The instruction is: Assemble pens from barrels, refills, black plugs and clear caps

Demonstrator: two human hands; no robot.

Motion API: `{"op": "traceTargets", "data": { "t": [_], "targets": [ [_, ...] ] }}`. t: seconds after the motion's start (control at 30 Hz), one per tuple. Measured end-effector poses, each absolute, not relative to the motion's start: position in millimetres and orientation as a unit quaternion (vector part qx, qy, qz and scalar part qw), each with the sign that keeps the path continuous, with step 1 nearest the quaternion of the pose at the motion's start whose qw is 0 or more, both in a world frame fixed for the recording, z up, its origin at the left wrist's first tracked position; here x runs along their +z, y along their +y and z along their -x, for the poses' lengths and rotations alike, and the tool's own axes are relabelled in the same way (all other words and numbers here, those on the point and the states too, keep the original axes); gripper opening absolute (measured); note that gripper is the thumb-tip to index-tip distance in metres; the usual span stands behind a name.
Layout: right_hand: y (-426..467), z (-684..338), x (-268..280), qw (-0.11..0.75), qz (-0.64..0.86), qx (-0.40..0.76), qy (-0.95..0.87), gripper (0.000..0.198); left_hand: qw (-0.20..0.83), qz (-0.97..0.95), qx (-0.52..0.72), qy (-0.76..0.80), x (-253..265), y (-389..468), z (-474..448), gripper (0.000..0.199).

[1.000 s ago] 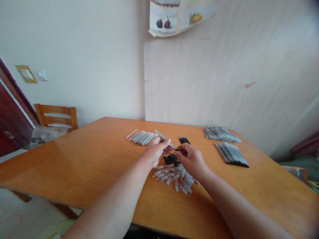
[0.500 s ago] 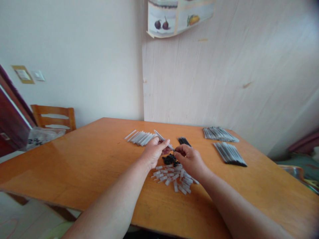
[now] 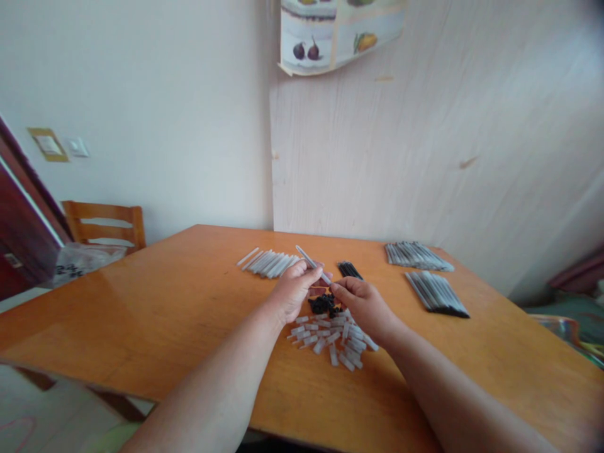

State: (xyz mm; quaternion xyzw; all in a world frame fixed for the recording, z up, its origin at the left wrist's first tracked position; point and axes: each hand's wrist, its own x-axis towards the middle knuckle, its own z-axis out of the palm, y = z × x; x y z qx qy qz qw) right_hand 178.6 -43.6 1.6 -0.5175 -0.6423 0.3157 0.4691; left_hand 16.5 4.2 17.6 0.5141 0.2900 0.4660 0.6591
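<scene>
My left hand (image 3: 293,290) is closed round a slim translucent pen barrel (image 3: 306,255), which slants up and away to the left above the table. At the barrel's near end, the thumb and fingers of my right hand (image 3: 364,304) are pinched together; whether a small part sits between them is hidden. Under the hands lies a heap of small black parts (image 3: 321,304). Nearer to me, whitish pen caps (image 3: 325,333) are scattered, partly covered by my right hand. More whitish barrels (image 3: 268,263) lie beyond my left hand, and thin black sticks (image 3: 349,270) behind my right.
Two bundles of pens with dark insides, one farther back (image 3: 418,255) and one closer (image 3: 438,294), lie on the right of the wooden table (image 3: 189,302). A wooden chair (image 3: 106,221) with a clear plastic bag (image 3: 87,258) stands at the left.
The far end of the barrel has shifted slightly to the right. My right fingers have closed in tighter at its near end. The view has tipped up a little.
</scene>
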Motion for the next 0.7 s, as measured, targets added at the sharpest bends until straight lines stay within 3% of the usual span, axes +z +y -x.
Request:
{"op": "traceTargets", "data": {
  "t": [0.23,0.5,0.7],
  "targets": [
    [-39.7,-177.3,-3.7,0.478,0.531,0.259,-0.65,0.029,0.638,-0.509,0.474,0.33,15.1,7.0,-18.6,0.031],
    [-43.7,-177.8,-0.1,0.452,0.532,0.263,-0.666,0.039,0.63,-0.507,0.481,0.339,15.0,8.9,-17.2,0.033],
    [-41.5,-178.1,-3.3,0.472,0.532,0.242,-0.66,0.024,0.631,-0.498,0.485,0.344,16.9,6.3,-18.8,0.033]
  ]
}}
